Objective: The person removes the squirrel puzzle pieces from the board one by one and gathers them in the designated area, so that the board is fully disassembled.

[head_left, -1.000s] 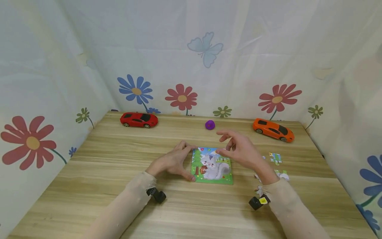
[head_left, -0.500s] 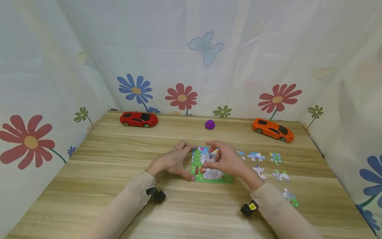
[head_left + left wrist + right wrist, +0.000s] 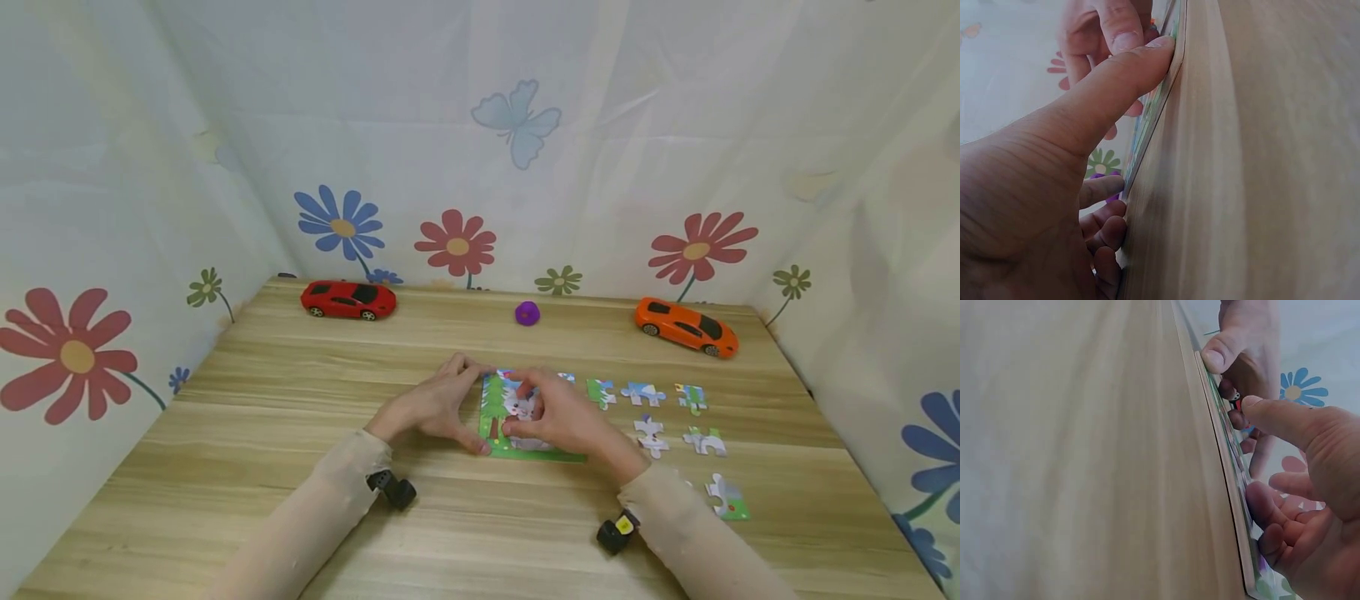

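Observation:
A square puzzle board [image 3: 492, 406] with a grey squirrel and a green tree lies flat on the wooden table. My left hand [image 3: 431, 407] holds its left side, thumb at the near corner and fingers at the far corner; the left wrist view shows the thumb [image 3: 1147, 65] pressed on the edge. Over the board's right part is my right hand [image 3: 566, 417], hiding much of the picture. In the right wrist view its thumb [image 3: 1272, 412] stands apart from the fingers [image 3: 1261, 503], which are at the board's surface. No piece shows between them.
Several loose jigsaw pieces [image 3: 643, 394] lie to the right of the board, one [image 3: 727, 497] nearer the front. A red toy car [image 3: 348, 300], a small purple object [image 3: 527, 313] and an orange toy car [image 3: 686, 327] stand along the back by the flowered curtain [image 3: 517, 200].
My right hand has moved left and down over the squirrel picture, uncovering loose pieces on the right. The left hand stays at the board's left side.

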A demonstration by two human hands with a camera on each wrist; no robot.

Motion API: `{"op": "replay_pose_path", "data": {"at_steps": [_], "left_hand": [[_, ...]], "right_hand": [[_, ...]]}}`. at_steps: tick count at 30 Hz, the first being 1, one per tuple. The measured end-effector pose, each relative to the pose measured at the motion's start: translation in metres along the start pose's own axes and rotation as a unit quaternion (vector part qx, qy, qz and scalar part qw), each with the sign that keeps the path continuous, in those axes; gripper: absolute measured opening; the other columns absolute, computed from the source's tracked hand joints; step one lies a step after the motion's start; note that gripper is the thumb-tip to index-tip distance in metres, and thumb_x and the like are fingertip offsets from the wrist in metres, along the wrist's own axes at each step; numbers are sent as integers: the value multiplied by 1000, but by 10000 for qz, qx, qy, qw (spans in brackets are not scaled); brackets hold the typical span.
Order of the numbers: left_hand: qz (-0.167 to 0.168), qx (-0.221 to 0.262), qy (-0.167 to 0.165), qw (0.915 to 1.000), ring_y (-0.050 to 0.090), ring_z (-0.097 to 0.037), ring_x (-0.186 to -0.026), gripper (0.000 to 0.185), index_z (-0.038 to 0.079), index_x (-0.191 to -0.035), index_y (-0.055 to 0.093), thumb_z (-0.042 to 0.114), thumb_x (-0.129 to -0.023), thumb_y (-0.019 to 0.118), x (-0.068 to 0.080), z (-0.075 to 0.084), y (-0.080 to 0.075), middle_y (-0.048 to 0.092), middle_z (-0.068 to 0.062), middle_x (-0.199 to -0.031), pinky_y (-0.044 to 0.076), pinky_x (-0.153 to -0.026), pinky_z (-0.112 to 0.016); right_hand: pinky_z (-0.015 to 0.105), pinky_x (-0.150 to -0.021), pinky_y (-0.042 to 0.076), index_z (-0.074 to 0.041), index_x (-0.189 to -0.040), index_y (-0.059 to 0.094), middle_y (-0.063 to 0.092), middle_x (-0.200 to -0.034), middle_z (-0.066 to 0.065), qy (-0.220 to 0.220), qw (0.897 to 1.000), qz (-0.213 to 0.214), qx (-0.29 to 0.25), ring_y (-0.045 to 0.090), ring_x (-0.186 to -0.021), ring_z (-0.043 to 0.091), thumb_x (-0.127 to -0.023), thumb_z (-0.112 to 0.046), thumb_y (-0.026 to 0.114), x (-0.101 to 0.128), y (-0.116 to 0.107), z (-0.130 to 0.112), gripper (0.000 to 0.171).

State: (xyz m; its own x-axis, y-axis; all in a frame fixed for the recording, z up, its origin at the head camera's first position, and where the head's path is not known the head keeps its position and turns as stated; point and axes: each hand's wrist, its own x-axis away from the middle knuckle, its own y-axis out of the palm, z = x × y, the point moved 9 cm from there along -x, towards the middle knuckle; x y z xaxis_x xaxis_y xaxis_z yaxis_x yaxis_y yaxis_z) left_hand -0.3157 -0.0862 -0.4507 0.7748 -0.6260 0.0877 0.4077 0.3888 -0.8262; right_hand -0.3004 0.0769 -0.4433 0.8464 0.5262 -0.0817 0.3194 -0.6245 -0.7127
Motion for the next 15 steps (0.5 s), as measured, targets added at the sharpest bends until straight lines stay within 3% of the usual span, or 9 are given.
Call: {"op": "replay_pose_path", "data": {"at_steps": [3, 9, 15], "left_hand": [[27, -18, 13, 10000, 45, -27, -137, 125, 13, -172, 37, 54, -74, 104, 0, -1, 0, 42, -12, -145, 47, -122, -50], [23, -54, 8, 10000, 45, -28, -137, 126, 13, -172, 37, 53, -73, 104, -1, -1, 0, 42, -12, -145, 46, -123, -50], [12, -47, -35, 10000, 45, -27, -137, 126, 14, -172, 38, 52, -73, 105, -1, -1, 0, 42, -11, -145, 46, -123, -49]], "right_hand": [[26, -70, 56, -2, -154, 61, 69, -126, 9, -14, 9999, 24, 148, 62, -82, 14, -93, -35, 94, 0, 2, -1, 77], [39, -91, 58, -3, -145, 70, 64, -121, 9, 115, 9972, -13, 734, 60, -101, 18, -90, -37, 95, 0, 4, -3, 69], [40, -93, 57, -5, -139, 72, 64, -118, 5, 197, 9963, -57, 838, 60, -102, 18, -89, -39, 96, 0, 6, -2, 65]]}}
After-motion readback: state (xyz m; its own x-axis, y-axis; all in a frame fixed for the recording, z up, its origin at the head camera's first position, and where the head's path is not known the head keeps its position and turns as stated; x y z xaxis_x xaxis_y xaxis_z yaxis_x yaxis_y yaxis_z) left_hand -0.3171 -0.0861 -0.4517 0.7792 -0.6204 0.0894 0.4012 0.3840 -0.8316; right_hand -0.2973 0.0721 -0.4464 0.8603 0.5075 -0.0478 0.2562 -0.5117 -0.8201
